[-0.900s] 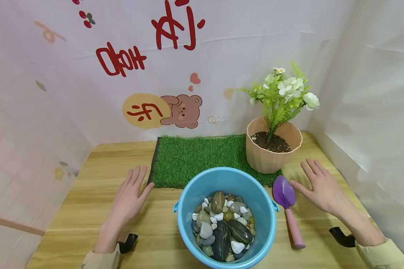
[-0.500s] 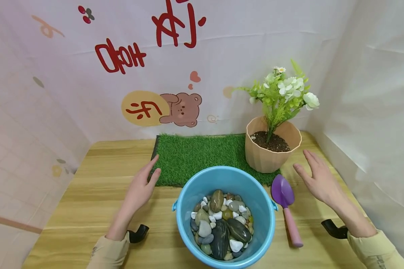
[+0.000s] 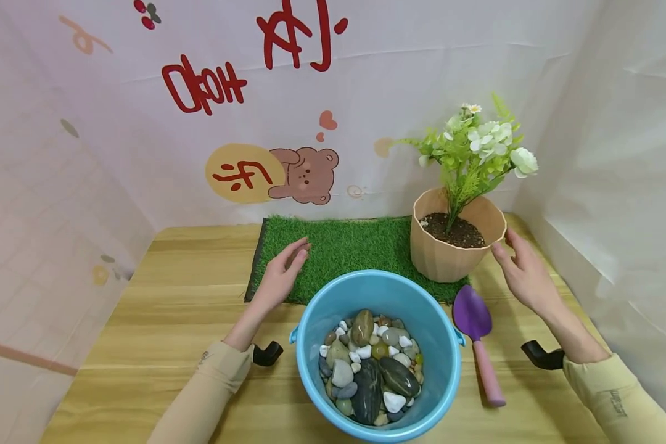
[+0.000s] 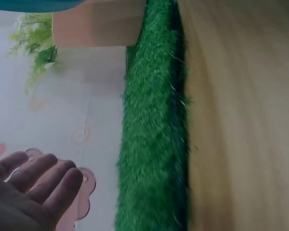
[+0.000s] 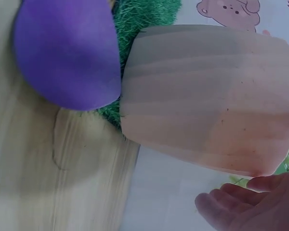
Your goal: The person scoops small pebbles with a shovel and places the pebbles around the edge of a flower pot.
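Brought forward since the earlier frame: left hand point(image 3: 280, 275), above artificial-turf mat point(image 3: 349, 242); right hand point(image 3: 528, 279), beside mat, at fluted flowerpot point(image 3: 443, 260) standing on mat's right end; fingers loosely bent, holding nothing, right ones apparently curved to suit flowerpot's roundness; cannot tell contact.

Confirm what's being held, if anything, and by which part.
Nothing held: left hand empty near the grass mat; right hand beside the flowerpot, contact unclear.
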A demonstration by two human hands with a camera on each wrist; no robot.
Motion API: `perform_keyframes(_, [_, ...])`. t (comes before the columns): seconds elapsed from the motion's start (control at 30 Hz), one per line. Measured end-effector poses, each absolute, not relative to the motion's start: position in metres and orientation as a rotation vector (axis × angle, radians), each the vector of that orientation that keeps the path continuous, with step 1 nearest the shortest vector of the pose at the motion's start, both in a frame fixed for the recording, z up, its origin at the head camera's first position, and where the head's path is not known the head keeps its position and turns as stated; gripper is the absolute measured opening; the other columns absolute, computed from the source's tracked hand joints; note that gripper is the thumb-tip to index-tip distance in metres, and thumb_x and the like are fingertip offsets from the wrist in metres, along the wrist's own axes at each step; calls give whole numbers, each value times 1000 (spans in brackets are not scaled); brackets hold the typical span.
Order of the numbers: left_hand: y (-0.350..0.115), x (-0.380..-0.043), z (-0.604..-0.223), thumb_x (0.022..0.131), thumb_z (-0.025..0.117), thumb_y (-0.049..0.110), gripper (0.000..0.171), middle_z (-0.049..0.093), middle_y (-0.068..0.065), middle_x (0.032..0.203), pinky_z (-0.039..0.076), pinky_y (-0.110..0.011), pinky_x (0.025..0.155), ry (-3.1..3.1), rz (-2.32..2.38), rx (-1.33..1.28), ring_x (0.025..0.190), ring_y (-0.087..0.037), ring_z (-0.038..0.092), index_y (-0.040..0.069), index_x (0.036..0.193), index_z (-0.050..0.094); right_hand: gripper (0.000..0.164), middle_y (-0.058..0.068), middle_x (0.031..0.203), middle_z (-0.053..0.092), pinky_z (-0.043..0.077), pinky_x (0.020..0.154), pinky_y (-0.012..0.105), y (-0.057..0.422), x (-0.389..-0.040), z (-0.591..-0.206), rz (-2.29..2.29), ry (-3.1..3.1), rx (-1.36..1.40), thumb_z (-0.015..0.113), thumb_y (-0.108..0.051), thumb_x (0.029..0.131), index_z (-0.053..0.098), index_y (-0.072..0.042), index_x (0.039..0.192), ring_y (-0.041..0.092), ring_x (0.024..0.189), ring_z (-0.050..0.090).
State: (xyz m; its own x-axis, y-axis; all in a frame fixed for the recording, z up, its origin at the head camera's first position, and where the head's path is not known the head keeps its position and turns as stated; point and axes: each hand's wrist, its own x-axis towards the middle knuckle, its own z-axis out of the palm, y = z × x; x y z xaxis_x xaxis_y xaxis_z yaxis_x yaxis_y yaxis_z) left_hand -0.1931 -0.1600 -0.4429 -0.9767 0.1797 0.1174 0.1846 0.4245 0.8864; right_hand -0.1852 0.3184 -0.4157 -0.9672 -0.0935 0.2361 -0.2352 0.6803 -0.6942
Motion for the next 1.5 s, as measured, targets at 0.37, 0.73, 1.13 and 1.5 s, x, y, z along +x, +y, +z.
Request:
perform_keyframes(0.37, [-115, -243, -430, 114, 42, 38, 52, 57, -15, 157, 57, -57, 109, -2669, -1833, -397, 140, -36, 60, 15, 160, 43, 69, 37, 163, 34, 54, 108, 23, 320, -216, -405, 1346, -2744, 114, 24, -43, 114, 18, 2, 167, 54, 144, 42])
perform_keyframes(0.73, [-75, -264, -418, 114, 43, 36, 51, 58, -16, 156, 56, -59, 109, -2654, -1875, -478, 137, -36, 62, 14, 159, 45, 77, 31, 172, 19, 48, 118, 55, 316, -240, -395, 1514, -2744, -51, 24, -51, 112, 12, 0, 168, 54, 156, 26])
perform_keyframes(1.13, [-39, -275, -413, 112, 44, 43, 56, 57, -12, 158, 60, -46, 106, -2791, -1783, -612, 142, -30, 60, 18, 163, 41, 65, 35, 155, 49, 48, 72, 4, 305, -240, -386, 1415, -2717, -37, 34, -41, 113, 32, 0, 164, -3, 102, 53])
perform_keyframes(1.5, [-34, -292, -390, 113, 43, 41, 65, 43, -14, 168, 54, -53, 114, -3030, -1675, -889, 147, -36, 53, 16, 169, 23, 57, 31, 146, 59, 50, 74, 7, 293, -237, -384, 1355, -2654, -109, 32, -33, 112, 46, -1, 157, 1, 97, 62])
